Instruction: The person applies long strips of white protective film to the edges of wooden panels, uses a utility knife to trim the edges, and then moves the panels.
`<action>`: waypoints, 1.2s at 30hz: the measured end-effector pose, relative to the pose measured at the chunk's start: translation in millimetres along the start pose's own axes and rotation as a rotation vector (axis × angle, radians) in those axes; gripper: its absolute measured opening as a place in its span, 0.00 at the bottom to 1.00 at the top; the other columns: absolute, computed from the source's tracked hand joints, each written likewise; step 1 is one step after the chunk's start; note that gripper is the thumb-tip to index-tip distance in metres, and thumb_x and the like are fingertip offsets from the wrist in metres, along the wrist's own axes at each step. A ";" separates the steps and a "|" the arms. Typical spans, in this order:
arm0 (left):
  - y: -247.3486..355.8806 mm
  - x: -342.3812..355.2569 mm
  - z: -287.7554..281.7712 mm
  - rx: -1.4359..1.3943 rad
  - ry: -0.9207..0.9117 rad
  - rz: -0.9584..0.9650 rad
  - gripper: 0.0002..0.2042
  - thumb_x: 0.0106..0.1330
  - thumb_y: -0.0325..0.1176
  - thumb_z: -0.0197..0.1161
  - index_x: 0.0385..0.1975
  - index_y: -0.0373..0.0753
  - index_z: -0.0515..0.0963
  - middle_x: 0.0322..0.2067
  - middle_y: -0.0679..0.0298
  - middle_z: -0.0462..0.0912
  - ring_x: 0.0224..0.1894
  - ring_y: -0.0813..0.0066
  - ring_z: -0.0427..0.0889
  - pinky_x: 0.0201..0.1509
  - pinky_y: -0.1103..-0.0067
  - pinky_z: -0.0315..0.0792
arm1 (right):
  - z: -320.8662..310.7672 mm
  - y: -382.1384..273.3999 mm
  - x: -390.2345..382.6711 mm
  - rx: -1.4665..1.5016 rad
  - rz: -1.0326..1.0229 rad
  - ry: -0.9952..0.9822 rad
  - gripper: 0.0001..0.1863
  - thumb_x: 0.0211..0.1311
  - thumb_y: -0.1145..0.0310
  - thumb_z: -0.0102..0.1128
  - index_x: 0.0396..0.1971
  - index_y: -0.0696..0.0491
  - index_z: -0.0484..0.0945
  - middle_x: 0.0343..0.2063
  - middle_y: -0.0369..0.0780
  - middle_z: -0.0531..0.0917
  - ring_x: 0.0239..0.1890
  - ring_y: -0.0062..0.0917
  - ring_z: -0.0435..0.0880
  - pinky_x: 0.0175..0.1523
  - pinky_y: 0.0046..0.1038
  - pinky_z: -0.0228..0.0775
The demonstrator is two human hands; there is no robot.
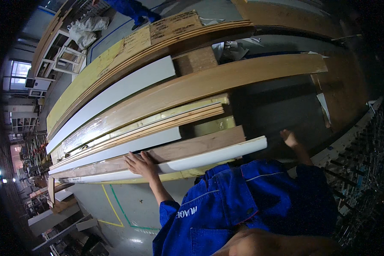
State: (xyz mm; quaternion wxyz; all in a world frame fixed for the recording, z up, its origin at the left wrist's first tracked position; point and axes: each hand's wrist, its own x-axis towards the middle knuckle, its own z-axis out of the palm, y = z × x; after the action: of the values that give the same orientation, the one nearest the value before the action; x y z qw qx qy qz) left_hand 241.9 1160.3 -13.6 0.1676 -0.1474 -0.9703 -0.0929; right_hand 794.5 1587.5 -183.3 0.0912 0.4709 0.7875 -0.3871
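Note:
My left hand (pixel 142 165) lies with fingers spread across two long boards on the near side of the stack. Its fingertips rest on a brown wood-grain board (pixel 200 145), and its palm is over a long white strip with a rounded edge (pixel 217 152). Past the right end of that strip, my right hand (pixel 289 138) hangs in the air, apart from the boards. Its fingers are loosely bent, the thumb side stands off, and nothing shows in it.
Behind lie more long pieces: a white board (pixel 132 81), a wide tan board (pixel 226 75) and layered plywood strips (pixel 192 114). Farther back is a yellowish panel stack (pixel 175 30). A rack (pixel 354 170) with many metal parts stands at right. A person in blue (pixel 136 10) is at the top.

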 end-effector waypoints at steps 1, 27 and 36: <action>19.2 -6.9 -2.5 -0.031 0.051 0.063 0.27 0.69 0.48 0.50 0.63 0.38 0.63 0.66 0.46 0.57 0.67 0.42 0.54 0.67 0.53 0.48 | 5.8 5.7 -2.3 -0.071 0.022 0.038 0.14 0.67 0.62 0.50 0.41 0.57 0.78 0.32 0.41 0.79 0.36 0.36 0.76 0.49 0.36 0.66; 67.0 -22.7 -25.7 -0.172 0.038 0.026 0.21 0.66 0.38 0.55 0.58 0.38 0.70 0.62 0.52 0.66 0.66 0.50 0.60 0.68 0.60 0.54 | -34.0 -462.8 51.1 -0.831 -0.879 -0.130 0.49 0.50 0.57 0.70 0.65 0.60 0.50 0.54 0.49 0.72 0.58 0.41 0.70 0.67 0.43 0.52; 18.1 -12.8 -29.0 -0.844 -0.022 0.063 0.19 0.66 0.34 0.57 0.55 0.34 0.70 0.58 0.51 0.69 0.64 0.52 0.64 0.66 0.65 0.59 | -25.5 -486.1 51.6 -0.792 -0.716 -0.115 0.29 0.39 0.62 0.76 0.40 0.56 0.70 0.34 0.53 0.82 0.42 0.52 0.79 0.46 0.47 0.70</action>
State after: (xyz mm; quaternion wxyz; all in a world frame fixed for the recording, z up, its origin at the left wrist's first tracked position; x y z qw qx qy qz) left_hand 267.8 1167.4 11.1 0.0849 -0.2338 -0.8439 -0.4754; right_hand 377.4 1515.0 62.5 0.1670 0.0804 0.9783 -0.0924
